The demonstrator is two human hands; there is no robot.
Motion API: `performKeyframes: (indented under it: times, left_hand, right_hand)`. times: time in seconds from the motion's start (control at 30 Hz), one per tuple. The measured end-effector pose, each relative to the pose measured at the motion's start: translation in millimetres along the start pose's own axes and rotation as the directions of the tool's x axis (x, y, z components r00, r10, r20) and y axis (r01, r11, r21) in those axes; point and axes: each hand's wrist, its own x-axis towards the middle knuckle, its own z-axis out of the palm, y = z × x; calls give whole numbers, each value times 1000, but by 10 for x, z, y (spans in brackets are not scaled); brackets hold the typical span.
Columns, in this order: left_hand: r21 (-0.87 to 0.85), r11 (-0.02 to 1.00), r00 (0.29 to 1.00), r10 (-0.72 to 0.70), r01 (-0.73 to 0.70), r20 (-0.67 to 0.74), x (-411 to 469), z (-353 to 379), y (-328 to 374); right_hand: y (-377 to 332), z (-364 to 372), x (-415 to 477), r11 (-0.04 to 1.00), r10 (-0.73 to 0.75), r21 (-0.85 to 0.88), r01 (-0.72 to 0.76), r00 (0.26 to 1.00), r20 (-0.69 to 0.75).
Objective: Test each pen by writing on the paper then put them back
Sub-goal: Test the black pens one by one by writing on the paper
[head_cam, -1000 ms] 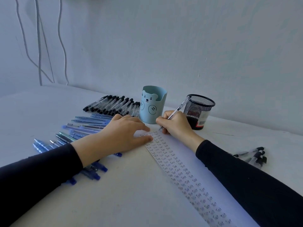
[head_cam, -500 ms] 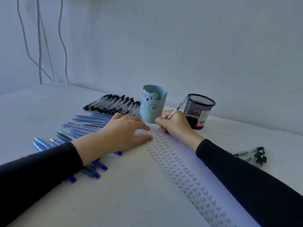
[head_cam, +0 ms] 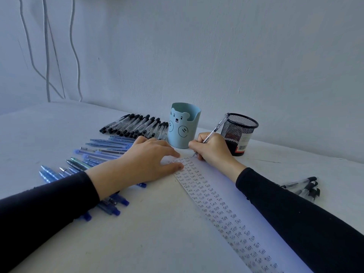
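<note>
Writing step in hand: the right hand (head_cam: 211, 148) has its grip closed around a clear pen (head_cam: 213, 131), tip touching the paper (head_cam: 220, 196) at its far end, at twelve o'clock on the sheet, where the columns of "Test" run out. The left hand (head_cam: 146, 162) lies flat, fingers spread, holding nothing, pinning the sheet's far left corner. Black-capped pens (head_cam: 136, 125) lie in a row at ten o'clock, blue pens (head_cam: 98, 154) at nine, a few more pens (head_cam: 303, 187) at three. Next, by the look of it: finish the word, lift the pen, return it, likely to a group on the worktop (head_cam: 137, 243) or to the mesh cup (head_cam: 239, 133) beside the bear cup (head_cam: 184, 127).
</note>
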Motion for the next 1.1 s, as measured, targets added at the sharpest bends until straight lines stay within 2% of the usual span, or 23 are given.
performKeyframes:
  times: [0.73, 0.87, 1.0, 1.1]
  left_hand:
    - [5, 1000, 1000, 3, -3, -6, 1, 7, -6]
    - [-11, 1000, 1000, 3, -3, -4, 2, 7, -18]
    - [-67, 998, 1000, -4, 3, -19, -7, 21, -34]
    - [-75, 997, 1000, -17, 16, -19, -6, 28, -24]
  right_hand:
    - [54, 10, 33, 1000, -10, -5, 10, 999, -32]
    - [18, -24, 13, 996, 6, 88, -2, 999, -52]
    - [-189, -135, -35, 990, -91, 98, 99, 992, -88]
    - [-431, -286, -100, 981, -149, 122, 152, 988, -35]
